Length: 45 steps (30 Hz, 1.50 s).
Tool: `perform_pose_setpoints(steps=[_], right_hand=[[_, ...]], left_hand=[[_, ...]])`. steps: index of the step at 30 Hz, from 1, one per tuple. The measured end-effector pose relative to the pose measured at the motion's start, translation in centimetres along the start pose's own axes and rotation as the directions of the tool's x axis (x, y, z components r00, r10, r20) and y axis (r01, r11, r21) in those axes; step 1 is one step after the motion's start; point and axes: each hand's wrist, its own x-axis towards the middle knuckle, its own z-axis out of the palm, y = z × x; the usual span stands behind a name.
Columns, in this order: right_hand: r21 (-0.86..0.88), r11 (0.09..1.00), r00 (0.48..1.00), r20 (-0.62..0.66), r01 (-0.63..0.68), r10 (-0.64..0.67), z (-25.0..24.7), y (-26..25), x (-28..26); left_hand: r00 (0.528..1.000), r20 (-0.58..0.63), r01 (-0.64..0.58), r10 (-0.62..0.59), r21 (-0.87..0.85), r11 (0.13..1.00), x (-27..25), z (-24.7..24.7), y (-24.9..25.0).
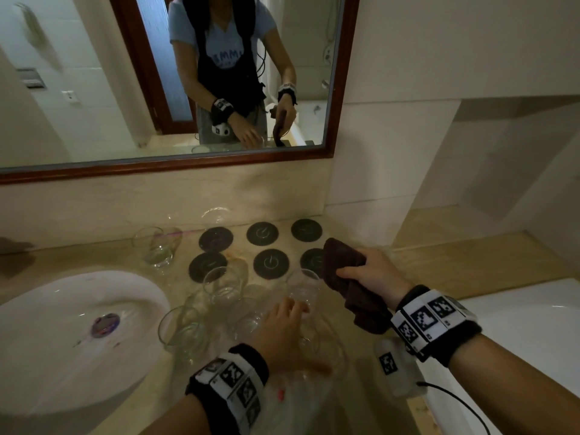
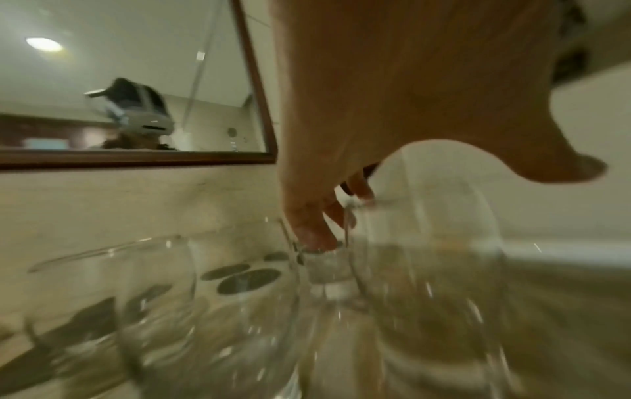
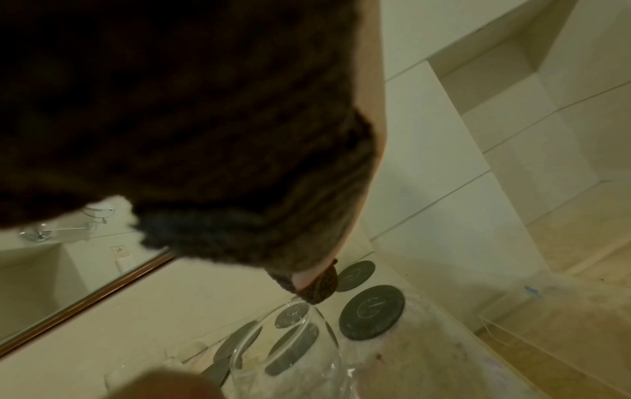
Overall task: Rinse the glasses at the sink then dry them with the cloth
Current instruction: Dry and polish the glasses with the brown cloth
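Wrist bands w/ black-and-white markers sit closest to the head cam, one per arm. Left hand (image 1: 284, 328) is reaching down into the cluster of glasses on the counter (image 1: 408, 255), fingertips (image 2: 312, 234) at the rim of one glass (image 1: 303, 285), fingers fairly straight, doesn't look like a proper grip yet imo. Right hand (image 1: 375, 273) is curled round the dark brown cloth (image 1: 346, 277), held just beside that same glass.

Handling-wise: thin clear glass, prob wet = slippery and fragile, light tho. I'd grab round the body, not pinch the rim, esp. w/ others packed so close they could clink. Cloth is soft, bunches easy.

Count: I make out approx 5 glasses, but they overlap and blur so can't be sure. 6 black round coasters (image 1: 262, 233) in 2 rows of 3. 1 cloth, 1 white sink (image 1: 62, 356) at left, 1 mirror (image 1: 94, 89) behind.
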Motion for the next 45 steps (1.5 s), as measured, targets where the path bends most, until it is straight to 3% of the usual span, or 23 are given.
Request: perform_pose_setpoints(steps=[2,4,6,9,12,18,25,30,37,40,42,45], right_hand=[[0.009,1.000,1.000,-0.017,-0.004,0.005,-0.5,0.0,0.3],[0.015,1.000,0.999,-0.034,-0.013,0.013,-1.1,0.1,0.5],[0.003,1.000,0.999,-0.040,-0.023,0.023,-1.7,0.5,0.6],[-0.011,0.999,0.998,-0.045,-0.046,0.046,-2.6,1.0,0.6],[0.010,0.998,0.998,-0.038,-0.056,0.056,-3.3,1.4,0.5],[0.028,0.997,0.997,-0.042,-0.066,0.068,-3.5,1.9,0.7],[-0.011,0.999,0.997,-0.065,-0.036,0.036,-2.1,0.0,1.4],[-0.039,0.999,0.998,-0.060,0.021,-0.024,0.7,-3.8,1.7],[-0.033,0.985,0.984,-0.047,0.170,-0.171,8.8,-12.0,0.3],[-0.061,0.925,0.920,-0.099,0.374,-0.379,12.6,-16.2,-1.4],[-0.106,0.826,0.813,-0.149,0.553,-0.563,14.9,-19.3,-2.7],[-0.187,0.624,0.607,-0.146,0.758,-0.781,18.9,-23.4,-4.1]], left_hand=[[0.992,-0.107,0.065,-0.071,-0.052,0.997,2.0,-2.1,0.3],[0.982,-0.128,0.130,-0.137,-0.061,0.990,4.5,-3.9,0.4],[0.984,-0.038,0.174,-0.175,-0.019,0.984,6.9,-4.9,0.2],[0.954,0.195,0.225,-0.229,0.043,0.973,9.2,-4.7,-0.1],[0.944,0.246,0.208,-0.219,0.070,0.976,9.9,-3.3,-0.3],[0.961,0.156,0.224,-0.227,0.034,0.974,10.8,-2.6,-0.2],[0.957,-0.046,0.259,-0.287,-0.311,0.914,10.1,-7.3,-1.6],[0.919,-0.197,0.122,-0.342,-0.681,0.722,7.1,-13.1,-4.2],[0.814,-0.391,-0.146,-0.430,-0.853,0.501,-1.2,-19.0,-11.5],[0.800,-0.475,-0.189,-0.367,-0.779,0.598,-5.0,-20.8,-15.3],[0.791,-0.523,-0.169,-0.317,-0.685,0.709,-7.1,-21.5,-17.7],[0.745,-0.619,-0.190,-0.250,-0.556,0.809,-10.1,-22.1,-20.3]])
